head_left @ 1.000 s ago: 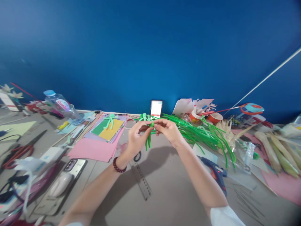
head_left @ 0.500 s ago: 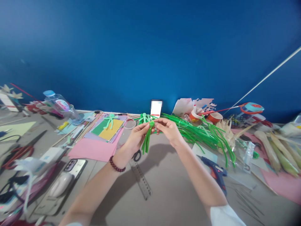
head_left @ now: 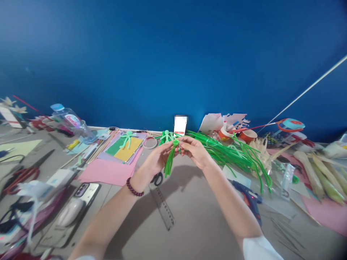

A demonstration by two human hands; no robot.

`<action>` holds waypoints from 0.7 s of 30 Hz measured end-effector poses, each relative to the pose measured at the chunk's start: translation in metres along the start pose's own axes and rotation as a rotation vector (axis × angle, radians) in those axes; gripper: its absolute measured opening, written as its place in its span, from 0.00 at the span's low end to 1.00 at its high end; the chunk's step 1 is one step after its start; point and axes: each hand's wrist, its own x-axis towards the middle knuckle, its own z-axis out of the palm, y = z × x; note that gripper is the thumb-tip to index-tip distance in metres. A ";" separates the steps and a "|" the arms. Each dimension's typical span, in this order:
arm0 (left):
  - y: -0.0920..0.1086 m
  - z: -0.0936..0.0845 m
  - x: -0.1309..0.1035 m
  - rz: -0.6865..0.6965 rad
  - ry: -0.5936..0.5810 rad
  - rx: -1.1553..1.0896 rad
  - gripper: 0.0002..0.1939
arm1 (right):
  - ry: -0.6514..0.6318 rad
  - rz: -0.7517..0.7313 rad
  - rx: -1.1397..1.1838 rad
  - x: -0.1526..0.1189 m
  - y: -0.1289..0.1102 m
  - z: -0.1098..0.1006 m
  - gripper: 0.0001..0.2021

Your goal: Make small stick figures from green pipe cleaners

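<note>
Above the middle of the table, my left hand [head_left: 158, 157] grips a bundle of green pipe cleaners [head_left: 169, 160] near its rounded, twisted top; the loose strands hang down. Against the right side of that top, the closed fingers of my right hand [head_left: 194, 150] pinch the same bundle. Just behind my hands sits a pale green pipe-cleaner figure [head_left: 166, 135], partly hidden. A second light green figure [head_left: 127, 138] lies on green and yellow sheets to the left. Many loose green pipe cleaners [head_left: 225, 150] spread out to the right of my hands.
A steel ruler [head_left: 163, 207] and black-handled scissors [head_left: 157, 178] lie below my hands. To the right is a glue gun [head_left: 249, 200]. Pink paper [head_left: 107, 171], a phone [head_left: 86, 193] and a bottle [head_left: 72, 121] are on the left. A lit phone [head_left: 180, 124] leans against the blue wall.
Both hands stay in nearly the same place. The top of the green bundle has turned slightly between my fingers, and my right fingers have shifted a little.
</note>
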 end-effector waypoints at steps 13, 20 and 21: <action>-0.005 -0.008 0.002 0.039 -0.038 0.039 0.06 | -0.071 -0.001 -0.046 -0.004 -0.002 0.001 0.13; -0.003 -0.002 -0.002 0.062 -0.017 0.129 0.07 | -0.041 -0.064 -0.094 -0.004 -0.004 0.002 0.13; -0.002 -0.002 -0.003 0.074 0.000 0.152 0.07 | -0.028 -0.083 -0.112 -0.004 -0.004 0.003 0.13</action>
